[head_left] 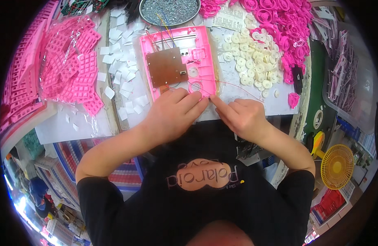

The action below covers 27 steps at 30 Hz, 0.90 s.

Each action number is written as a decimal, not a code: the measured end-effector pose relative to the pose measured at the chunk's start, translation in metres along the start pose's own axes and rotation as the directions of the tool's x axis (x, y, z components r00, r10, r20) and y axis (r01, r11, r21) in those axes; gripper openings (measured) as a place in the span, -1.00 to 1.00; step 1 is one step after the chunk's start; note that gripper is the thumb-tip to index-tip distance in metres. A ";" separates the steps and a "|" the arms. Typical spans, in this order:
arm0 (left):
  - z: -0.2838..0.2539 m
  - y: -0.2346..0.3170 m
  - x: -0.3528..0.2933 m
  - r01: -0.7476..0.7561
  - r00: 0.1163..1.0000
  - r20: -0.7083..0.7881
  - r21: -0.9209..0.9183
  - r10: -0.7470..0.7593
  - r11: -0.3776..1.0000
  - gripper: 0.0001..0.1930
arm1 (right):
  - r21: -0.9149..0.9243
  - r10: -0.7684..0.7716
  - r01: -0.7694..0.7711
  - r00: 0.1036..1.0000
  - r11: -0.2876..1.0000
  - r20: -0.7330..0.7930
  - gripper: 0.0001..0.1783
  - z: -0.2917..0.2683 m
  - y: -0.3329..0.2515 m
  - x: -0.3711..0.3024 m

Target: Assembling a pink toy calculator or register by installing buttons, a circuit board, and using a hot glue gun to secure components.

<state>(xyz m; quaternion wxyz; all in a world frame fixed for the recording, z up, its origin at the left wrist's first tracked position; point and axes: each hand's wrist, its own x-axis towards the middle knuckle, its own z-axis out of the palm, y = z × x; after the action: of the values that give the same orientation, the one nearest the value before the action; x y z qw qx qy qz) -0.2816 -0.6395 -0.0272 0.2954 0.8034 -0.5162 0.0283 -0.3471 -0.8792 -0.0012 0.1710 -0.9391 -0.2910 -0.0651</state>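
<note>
A pink plastic housing [203, 47] lies with its inside facing up on the table in front of me. A brown circuit board [166, 65] with wires attached sits in its left part. My left hand [176, 108] grips the near edge of the housing, fingers together over the rim and thumb out of sight. At that edge's right corner, my right hand [240, 117] has its index finger stretched to the rim and the other fingers curled. A tiny dark piece shows between the fingertips of both hands, too small to name. Thin red wire [238, 85] trails out to the right.
A round metal tray [142, 9] of screws stands at the far side. White discs [258, 57] and pink rings [264, 16] are heaped right. White paper squares [125, 88] and bagged pink keypads [70, 61] lie left. A yellow fan [337, 166] stands low at right.
</note>
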 end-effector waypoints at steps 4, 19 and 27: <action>-0.003 0.002 -0.001 0.008 0.997 0.075 0.021 -0.009 1.000 -0.51 | -0.103 -0.018 0.037 0.985 0.994 0.174 -0.40 -0.010 -0.010 0.003; -0.012 -0.006 0.001 0.075 0.996 0.049 -0.130 -0.069 0.989 -0.61 | 0.257 0.283 -0.312 0.948 0.915 0.146 -0.80 0.008 0.050 0.156; -0.049 -0.080 0.016 0.445 0.806 -0.333 -0.205 -0.490 0.872 -0.83 | 0.524 0.410 -0.633 0.772 0.570 0.486 -0.81 0.030 0.043 0.189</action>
<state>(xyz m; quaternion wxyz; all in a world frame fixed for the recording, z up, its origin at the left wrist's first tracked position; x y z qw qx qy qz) -0.1943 -0.6043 -0.0170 0.4326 0.8665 -0.2368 0.0773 -0.1670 -0.8025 0.0006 0.4554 -0.8556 -0.0230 0.2451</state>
